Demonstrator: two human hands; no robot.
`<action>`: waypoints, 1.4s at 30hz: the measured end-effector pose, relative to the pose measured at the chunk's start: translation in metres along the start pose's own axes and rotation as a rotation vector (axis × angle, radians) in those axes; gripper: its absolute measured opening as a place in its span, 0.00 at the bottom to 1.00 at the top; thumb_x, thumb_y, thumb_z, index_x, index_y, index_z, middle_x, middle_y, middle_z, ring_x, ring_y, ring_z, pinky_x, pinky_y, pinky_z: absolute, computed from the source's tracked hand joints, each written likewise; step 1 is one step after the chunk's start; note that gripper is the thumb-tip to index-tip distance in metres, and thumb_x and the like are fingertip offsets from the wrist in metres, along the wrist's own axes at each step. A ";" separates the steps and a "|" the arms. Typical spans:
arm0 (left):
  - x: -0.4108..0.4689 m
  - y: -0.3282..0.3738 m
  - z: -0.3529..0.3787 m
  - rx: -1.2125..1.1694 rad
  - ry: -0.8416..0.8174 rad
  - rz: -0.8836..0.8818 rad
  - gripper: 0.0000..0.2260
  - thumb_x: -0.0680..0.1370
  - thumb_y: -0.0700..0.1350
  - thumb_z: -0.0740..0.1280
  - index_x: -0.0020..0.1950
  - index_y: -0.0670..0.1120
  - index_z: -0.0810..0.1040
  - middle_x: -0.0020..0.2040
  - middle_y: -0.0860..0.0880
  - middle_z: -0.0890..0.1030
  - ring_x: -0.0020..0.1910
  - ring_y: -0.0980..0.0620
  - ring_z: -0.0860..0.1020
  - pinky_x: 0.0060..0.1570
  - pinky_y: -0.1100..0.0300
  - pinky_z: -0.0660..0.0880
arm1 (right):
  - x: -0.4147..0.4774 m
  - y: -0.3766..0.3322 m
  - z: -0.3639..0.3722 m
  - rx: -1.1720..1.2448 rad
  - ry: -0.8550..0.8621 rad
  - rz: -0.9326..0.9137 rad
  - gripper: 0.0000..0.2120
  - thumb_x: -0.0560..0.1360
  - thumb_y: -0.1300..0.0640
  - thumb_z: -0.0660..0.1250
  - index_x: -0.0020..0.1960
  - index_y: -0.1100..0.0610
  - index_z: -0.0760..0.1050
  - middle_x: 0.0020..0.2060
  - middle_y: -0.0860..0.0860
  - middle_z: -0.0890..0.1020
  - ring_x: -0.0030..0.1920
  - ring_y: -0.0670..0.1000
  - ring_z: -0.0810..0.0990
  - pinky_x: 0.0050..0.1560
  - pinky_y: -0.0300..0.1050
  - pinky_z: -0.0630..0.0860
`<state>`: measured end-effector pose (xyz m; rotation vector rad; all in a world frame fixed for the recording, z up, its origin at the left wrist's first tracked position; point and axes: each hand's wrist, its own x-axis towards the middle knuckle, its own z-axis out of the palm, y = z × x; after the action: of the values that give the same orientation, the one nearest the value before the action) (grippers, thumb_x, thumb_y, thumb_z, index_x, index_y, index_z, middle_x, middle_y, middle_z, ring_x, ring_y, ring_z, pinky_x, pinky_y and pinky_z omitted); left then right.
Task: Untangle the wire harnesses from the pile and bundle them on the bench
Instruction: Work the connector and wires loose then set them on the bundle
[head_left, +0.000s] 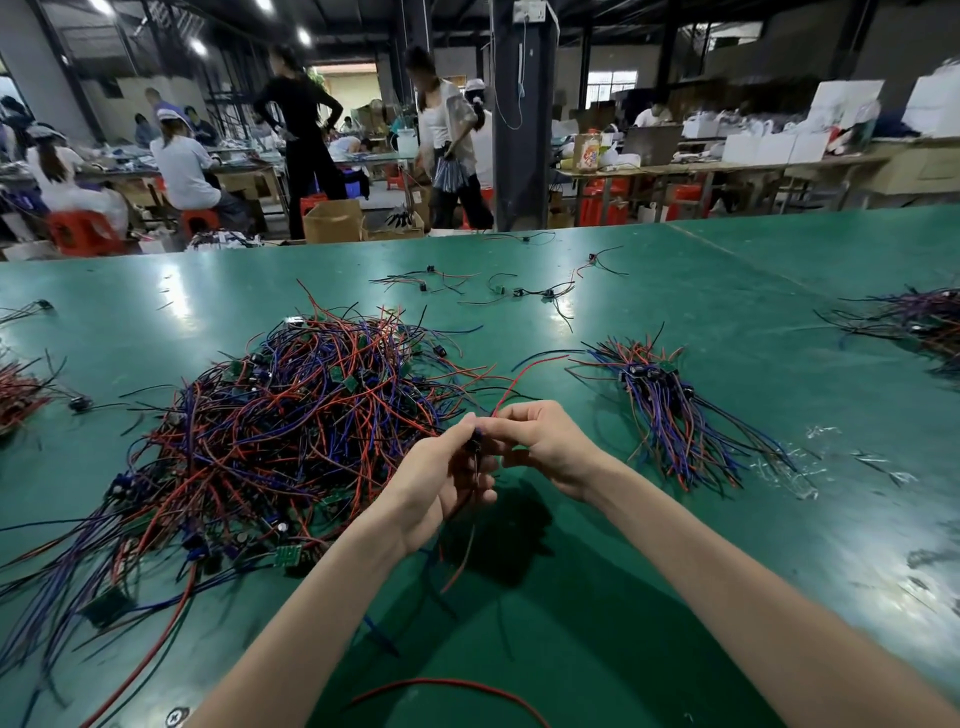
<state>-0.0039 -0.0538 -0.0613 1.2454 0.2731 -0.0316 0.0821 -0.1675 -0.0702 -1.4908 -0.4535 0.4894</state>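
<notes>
Head view. Held just right of the pile, above the bench: one harness, gripped at its dark component end by the curled fingers of the left hand, red lead pinched by the right hand. Likely light, limp, quick to snag; probably best taken near the component, not by thin leads. Farther right of the pile: a laid-out bundle.

Two long bare forearms, slim wrists, bare left hand, bare right hand
</notes>
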 end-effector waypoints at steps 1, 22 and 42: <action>0.000 -0.001 0.001 0.020 0.013 0.021 0.14 0.82 0.48 0.60 0.49 0.39 0.78 0.32 0.47 0.75 0.27 0.54 0.73 0.26 0.62 0.74 | 0.000 0.000 0.000 -0.007 0.006 -0.008 0.12 0.74 0.61 0.69 0.33 0.60 0.73 0.28 0.53 0.73 0.29 0.48 0.71 0.33 0.40 0.70; 0.005 -0.014 0.000 0.158 0.003 0.052 0.10 0.82 0.40 0.58 0.52 0.36 0.77 0.29 0.46 0.76 0.27 0.52 0.78 0.28 0.63 0.75 | 0.027 0.000 -0.049 0.165 0.413 -0.047 0.07 0.74 0.66 0.69 0.37 0.60 0.76 0.30 0.53 0.78 0.23 0.43 0.73 0.27 0.37 0.75; 0.012 -0.016 -0.006 0.207 0.112 0.022 0.09 0.79 0.40 0.64 0.40 0.43 0.68 0.36 0.44 0.78 0.25 0.53 0.70 0.22 0.64 0.65 | 0.053 0.027 -0.028 0.152 0.271 -0.057 0.08 0.77 0.67 0.64 0.40 0.64 0.78 0.28 0.52 0.82 0.26 0.44 0.77 0.30 0.36 0.77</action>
<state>0.0037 -0.0516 -0.0804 1.4587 0.3604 0.0293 0.1402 -0.1600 -0.0988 -1.3689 -0.2392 0.2657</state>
